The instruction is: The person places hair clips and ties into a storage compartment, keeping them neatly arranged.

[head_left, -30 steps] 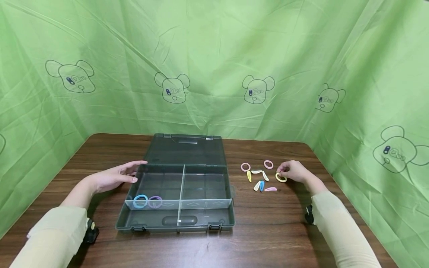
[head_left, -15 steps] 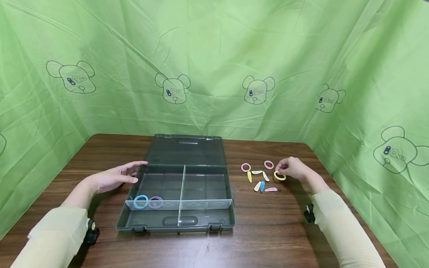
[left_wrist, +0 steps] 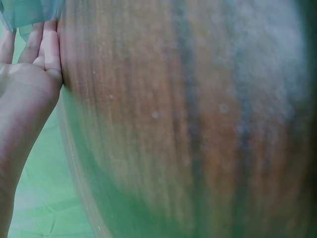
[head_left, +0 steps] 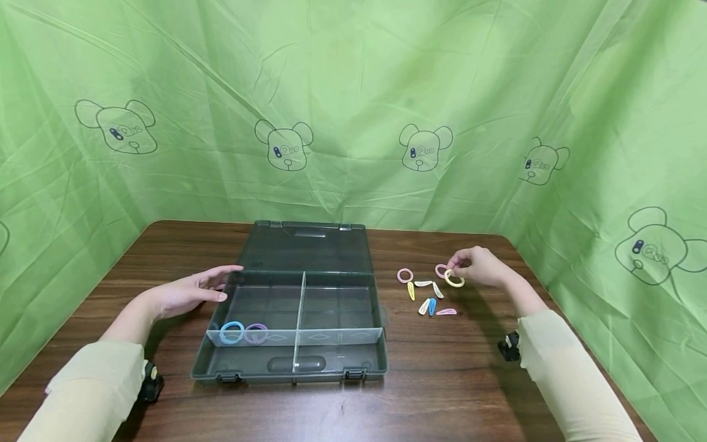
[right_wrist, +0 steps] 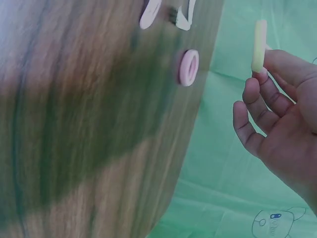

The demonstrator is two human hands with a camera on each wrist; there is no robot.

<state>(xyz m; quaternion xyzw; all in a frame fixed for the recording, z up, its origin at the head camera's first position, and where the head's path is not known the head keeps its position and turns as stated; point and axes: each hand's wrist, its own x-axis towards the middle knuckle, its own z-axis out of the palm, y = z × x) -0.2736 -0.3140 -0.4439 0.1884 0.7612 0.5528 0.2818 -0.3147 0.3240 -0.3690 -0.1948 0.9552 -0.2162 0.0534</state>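
Observation:
My right hand [head_left: 476, 265] pinches a yellow hair tie [head_left: 455, 286] between thumb and fingertips, raised off the table; the right wrist view shows this tie [right_wrist: 259, 47] edge-on. In the head view it overlaps a pink hair tie [head_left: 437, 271] lying behind it. On the left, my left hand [head_left: 190, 291] rests against the side of a dark translucent divided box [head_left: 265, 304], fingers extended along its wall. Inside the box, a blue hair tie [head_left: 222, 333] and a purple hair tie [head_left: 256, 325] lean by the front divider.
Another pink hair tie [head_left: 399, 276] lies right of the box. Several snap hair clips, among them a yellow clip [head_left: 411, 291], a blue clip [head_left: 432, 306] and a pink clip [head_left: 446, 312], are grouped nearby. The box lid [head_left: 309, 248] lies folded back. Green curtain [head_left: 353, 123] surrounds the table.
My right hand has lifted the yellow hair tie from the table and carried it slightly left and away from me. The left hand and the box have stayed put.

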